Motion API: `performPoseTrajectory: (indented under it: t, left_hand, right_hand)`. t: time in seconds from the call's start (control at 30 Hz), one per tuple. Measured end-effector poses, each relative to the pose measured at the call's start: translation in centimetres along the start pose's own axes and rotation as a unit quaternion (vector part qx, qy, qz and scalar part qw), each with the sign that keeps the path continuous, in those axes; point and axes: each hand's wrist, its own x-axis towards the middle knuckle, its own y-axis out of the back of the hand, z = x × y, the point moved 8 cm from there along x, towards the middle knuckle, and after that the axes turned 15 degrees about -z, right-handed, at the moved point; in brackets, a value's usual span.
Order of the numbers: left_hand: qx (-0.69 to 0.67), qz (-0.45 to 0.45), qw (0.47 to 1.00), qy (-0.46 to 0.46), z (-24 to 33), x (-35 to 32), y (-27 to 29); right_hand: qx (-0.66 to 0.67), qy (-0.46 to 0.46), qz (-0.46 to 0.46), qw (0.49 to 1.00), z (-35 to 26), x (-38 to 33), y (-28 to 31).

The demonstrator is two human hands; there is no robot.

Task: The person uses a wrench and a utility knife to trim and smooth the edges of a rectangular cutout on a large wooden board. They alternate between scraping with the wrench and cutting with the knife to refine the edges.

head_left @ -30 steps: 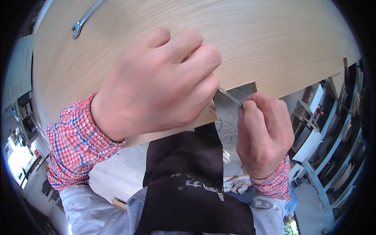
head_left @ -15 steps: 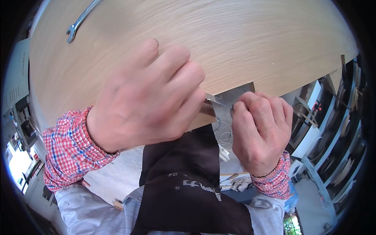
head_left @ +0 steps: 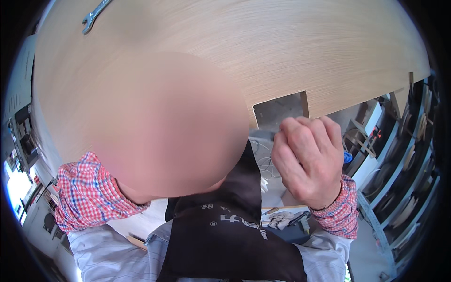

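Observation:
My right hand (head_left: 307, 160) is closed just below a square cut-out in the edge of a pale wooden board (head_left: 324, 61). A short grey, blurred piece juts from its left side, and I cannot make out what it is. My left hand (head_left: 174, 127) is over the board's near edge, to the left of the cut-out. A round blur covers it, so its fingers and anything in them are hidden. An open-end wrench (head_left: 95, 18) lies on the board at the far left.
Shelves with boards and pieces (head_left: 408, 164) stand to the right. Below the board, a pale cable (head_left: 266, 167) lies in loops. A crumpled cloth (head_left: 280, 219) and small tools rest on a low surface near my right forearm. A dark apron (head_left: 225, 254) covers my front.
My right hand has moved slightly down and left, uncovering more of the cut-out. The wrench appears higher in view. A thin flat metal strip showed between my hands before.

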Motion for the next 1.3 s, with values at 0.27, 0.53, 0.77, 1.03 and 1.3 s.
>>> performPoseTrajectory:
  t: [0.27, 0.53, 0.77, 1.03, 1.3]
  left_hand:
    - [-0.050, -0.049, 0.997, 0.033, -0.2, 0.9, 0.1]
    - [-0.074, -0.026, 0.995, 0.057, -0.2, 0.3, 0.8]
    - [0.008, -0.065, 0.998, 0.024, 0.2, 1.4, 1.2]
    - [0.130, -0.159, 0.978, -0.031, 1.4, -3.5, -3.8]
    - [-0.062, -0.084, 0.994, 0.021, -3.6, 1.8, 0.5]
  right_hand:
    - [0.031, 0.008, -0.038, 0.999, 0.7, -0.5, -0.5]
    - [0.005, 0.042, 0.011, 0.999, -0.3, 0.2, 0.3]
    - [0.038, -0.005, -0.115, 0.993, 0.1, 1.1, 0.2]
    - [0.152, -0.024, 0.080, 0.985, 0.3, -4.3, -0.6]
    - [0.213, -0.100, 0.255, 0.938, 2.0, -2.8, -4.5]
